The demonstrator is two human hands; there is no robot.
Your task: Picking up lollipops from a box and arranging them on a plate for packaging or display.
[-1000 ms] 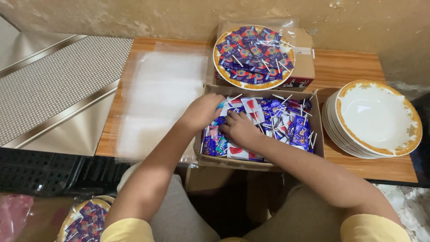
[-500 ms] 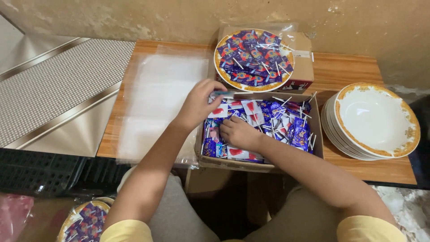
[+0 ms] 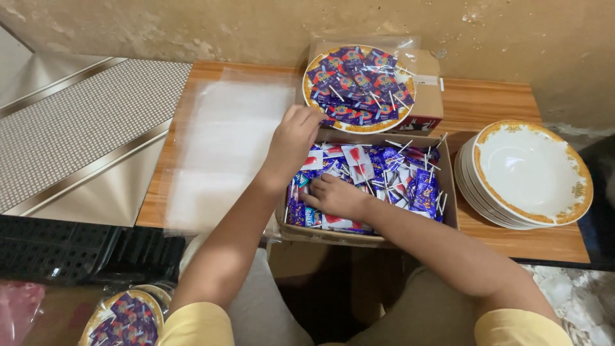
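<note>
Cardboard box (image 3: pixel 448 192) w/ glossy lollipops (image 3: pixel 384 170); right hand (image 3: pixel 333 195) inside.

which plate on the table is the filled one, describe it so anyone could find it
On the wooden table, against the wall, a closed cardboard box stands behind the open one. The filled plate rests on it, heaped with purple-wrapped lollipops; the stacked plates at right are empty.

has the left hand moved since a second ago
Yes. The left hand has risen out of the cardboard box, away from the person, to the rim of the filled plate.
</note>
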